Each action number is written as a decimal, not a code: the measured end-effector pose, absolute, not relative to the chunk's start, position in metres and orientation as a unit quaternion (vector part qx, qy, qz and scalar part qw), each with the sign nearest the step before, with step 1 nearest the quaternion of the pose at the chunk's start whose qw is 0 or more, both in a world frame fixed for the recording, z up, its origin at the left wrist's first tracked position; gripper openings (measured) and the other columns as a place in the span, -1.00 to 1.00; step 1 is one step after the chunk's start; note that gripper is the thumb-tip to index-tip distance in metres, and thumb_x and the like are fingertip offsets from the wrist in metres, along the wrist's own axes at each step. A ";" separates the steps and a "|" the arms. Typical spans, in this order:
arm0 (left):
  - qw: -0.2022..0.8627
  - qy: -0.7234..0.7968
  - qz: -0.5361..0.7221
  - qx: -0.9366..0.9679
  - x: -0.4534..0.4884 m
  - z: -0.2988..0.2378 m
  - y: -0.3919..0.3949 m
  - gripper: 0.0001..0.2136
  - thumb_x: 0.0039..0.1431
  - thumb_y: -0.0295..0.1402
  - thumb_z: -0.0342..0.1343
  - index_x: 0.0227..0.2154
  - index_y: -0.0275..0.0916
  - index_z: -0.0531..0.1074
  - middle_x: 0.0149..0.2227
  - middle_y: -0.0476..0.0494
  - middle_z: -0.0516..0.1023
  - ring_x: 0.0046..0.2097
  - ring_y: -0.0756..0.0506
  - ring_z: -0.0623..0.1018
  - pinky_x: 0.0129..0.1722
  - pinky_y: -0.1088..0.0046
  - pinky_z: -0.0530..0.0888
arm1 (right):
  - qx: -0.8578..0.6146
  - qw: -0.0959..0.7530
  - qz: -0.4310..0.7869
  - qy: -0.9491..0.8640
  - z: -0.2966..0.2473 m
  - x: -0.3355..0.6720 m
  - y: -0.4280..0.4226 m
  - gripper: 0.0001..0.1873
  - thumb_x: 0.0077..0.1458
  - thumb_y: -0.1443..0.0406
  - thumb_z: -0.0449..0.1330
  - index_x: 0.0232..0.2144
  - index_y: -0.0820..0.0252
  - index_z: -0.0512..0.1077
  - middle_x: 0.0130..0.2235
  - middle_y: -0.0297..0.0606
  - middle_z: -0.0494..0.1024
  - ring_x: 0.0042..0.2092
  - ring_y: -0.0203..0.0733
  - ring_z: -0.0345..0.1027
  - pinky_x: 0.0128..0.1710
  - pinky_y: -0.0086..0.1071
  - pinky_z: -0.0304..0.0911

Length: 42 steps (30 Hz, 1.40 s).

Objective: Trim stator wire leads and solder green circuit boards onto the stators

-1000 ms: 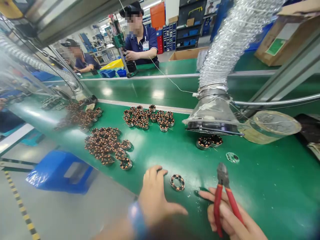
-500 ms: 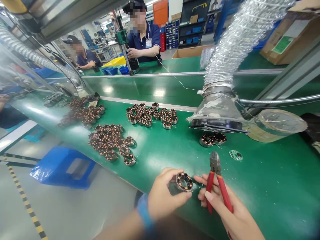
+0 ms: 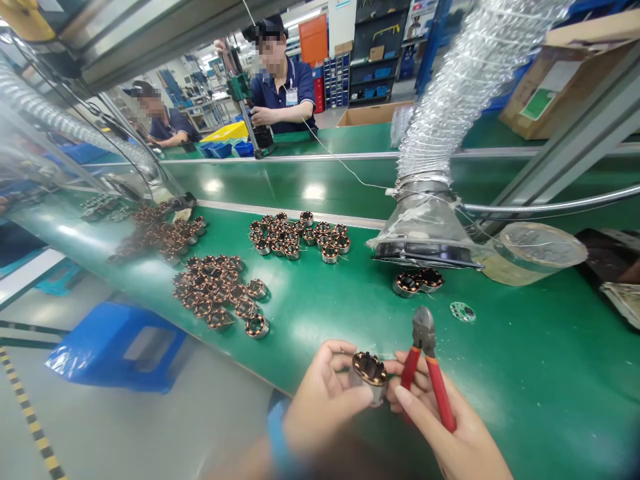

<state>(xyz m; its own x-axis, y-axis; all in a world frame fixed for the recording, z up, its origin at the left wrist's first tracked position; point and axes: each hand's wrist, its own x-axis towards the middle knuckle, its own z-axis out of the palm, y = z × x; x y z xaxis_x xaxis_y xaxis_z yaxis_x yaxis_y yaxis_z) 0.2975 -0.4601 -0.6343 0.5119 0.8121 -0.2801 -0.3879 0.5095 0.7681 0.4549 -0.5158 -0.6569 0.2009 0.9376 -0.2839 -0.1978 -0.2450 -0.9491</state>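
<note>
Left hand is pinching the wound stator — now raised off the belt — right hand is clasping red-handled cutters.

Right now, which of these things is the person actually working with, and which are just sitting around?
In hand:
left hand holds a copper-wound ring
right hand grips red-handled cutters

Lying about:
heaps of wound rings on the green belt
small green disc
extraction hood
blue stool
</note>
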 end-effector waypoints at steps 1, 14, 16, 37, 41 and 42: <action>0.815 0.322 0.366 0.312 0.297 -0.634 -0.460 -0.57 -0.13 -0.35 0.30 -0.20 -0.24 0.26 -0.25 -0.13 0.44 -0.26 -0.08 0.54 -0.22 0.31 0.42 | -0.573 0.526 0.539 -0.323 -0.656 0.455 -0.516 -0.58 0.05 0.12 0.19 -0.05 0.09 0.29 -0.03 -0.13 0.50 -0.04 -0.08 0.41 -0.17 -0.43 0.43; 0.833 0.330 0.358 0.263 0.305 -0.637 -0.463 -0.55 -0.21 -0.31 0.35 -0.22 -0.31 0.36 -0.23 -0.20 0.53 -0.25 -0.07 0.53 -0.27 0.41 0.41 | -0.612 0.526 0.485 -0.338 -0.648 0.437 -0.516 -0.63 -0.07 0.19 0.27 -0.17 0.11 0.34 -0.27 -0.27 0.53 -0.22 -0.15 0.46 -0.22 -0.46 0.41; 0.822 0.330 0.371 0.278 0.305 -0.639 -0.463 -0.56 -0.23 -0.36 0.36 -0.23 -0.31 0.36 -0.26 -0.18 0.54 -0.23 -0.08 0.52 -0.24 0.40 0.40 | -0.621 0.514 0.479 -0.346 -0.645 0.436 -0.514 -0.68 -0.06 0.19 0.25 -0.22 0.12 0.35 -0.29 -0.29 0.52 -0.22 -0.16 0.46 -0.20 -0.47 0.39; 0.502 0.481 0.377 0.611 0.302 -0.637 -0.468 -0.66 -0.16 -0.43 0.25 -0.24 -0.21 0.37 -0.16 -0.17 0.39 -0.12 -0.15 0.48 -0.13 0.27 0.45 | -0.629 0.530 0.445 -0.356 -0.643 0.467 -0.520 -0.66 0.09 0.12 0.12 -0.10 0.07 0.23 -0.16 -0.23 0.46 -0.12 -0.15 0.37 -0.07 -0.32 0.25; 0.475 0.449 0.383 0.653 0.309 -0.639 -0.471 -0.68 -0.20 -0.31 0.28 -0.29 -0.16 0.43 -0.20 -0.15 0.47 -0.13 -0.22 0.50 -0.11 0.21 0.46 | -0.608 0.536 0.459 -0.365 -0.646 0.456 -0.526 -0.74 0.08 0.25 0.16 -0.17 0.16 0.28 -0.26 -0.29 0.47 -0.21 -0.17 0.41 -0.16 -0.25 0.33; 0.473 0.454 0.382 0.651 0.313 -0.636 -0.473 -0.69 -0.19 -0.28 0.28 -0.30 -0.14 0.44 -0.19 -0.13 0.49 -0.10 -0.23 0.49 -0.06 0.19 0.43 | -0.615 0.530 0.452 -0.369 -0.646 0.453 -0.528 -0.78 0.10 0.28 0.15 -0.18 0.21 0.30 -0.30 -0.32 0.47 -0.24 -0.20 0.42 -0.18 -0.22 0.34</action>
<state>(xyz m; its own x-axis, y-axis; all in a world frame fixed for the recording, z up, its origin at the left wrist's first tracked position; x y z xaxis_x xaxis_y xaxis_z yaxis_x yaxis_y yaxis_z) 0.3130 -0.4732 -0.6362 0.2961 0.9527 0.0682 0.2301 -0.1405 0.9630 0.4528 -0.5278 -0.6462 0.3192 0.9332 -0.1652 -0.0263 -0.1656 -0.9858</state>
